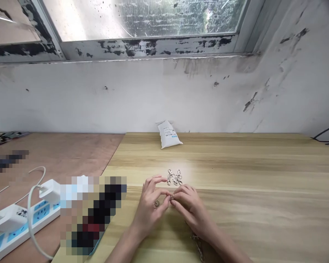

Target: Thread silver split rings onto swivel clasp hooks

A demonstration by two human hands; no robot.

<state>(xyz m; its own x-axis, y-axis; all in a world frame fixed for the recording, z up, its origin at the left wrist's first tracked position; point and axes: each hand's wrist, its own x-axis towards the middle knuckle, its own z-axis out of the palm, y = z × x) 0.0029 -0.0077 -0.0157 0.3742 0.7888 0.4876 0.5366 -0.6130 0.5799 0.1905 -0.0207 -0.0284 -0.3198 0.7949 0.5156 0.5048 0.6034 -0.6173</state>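
My left hand (pixel 150 202) and my right hand (pixel 188 204) meet low over the wooden table, thumb and forefinger of each pinched together. Between the fingertips is a small shiny metal piece (pixel 172 197), perhaps a ring; its exact shape is too small to make out. A round metal ring (pixel 157 203) shows against my left hand, by the base of its fingers. Just beyond the fingertips lies a small cluster of silver lobster clasps (pixel 174 178). More metal clasps (pixel 199 248) lie on the table beside my right wrist, partly hidden by it.
A white packet with a printed label (pixel 169 135) lies at the back of the table (pixel 249 164), near the wall. To the left are a white power strip (pixel 24 232) with plugs and cables, and pixelated dark items (pixel 98 215). A window (pixel 153 22) is above.
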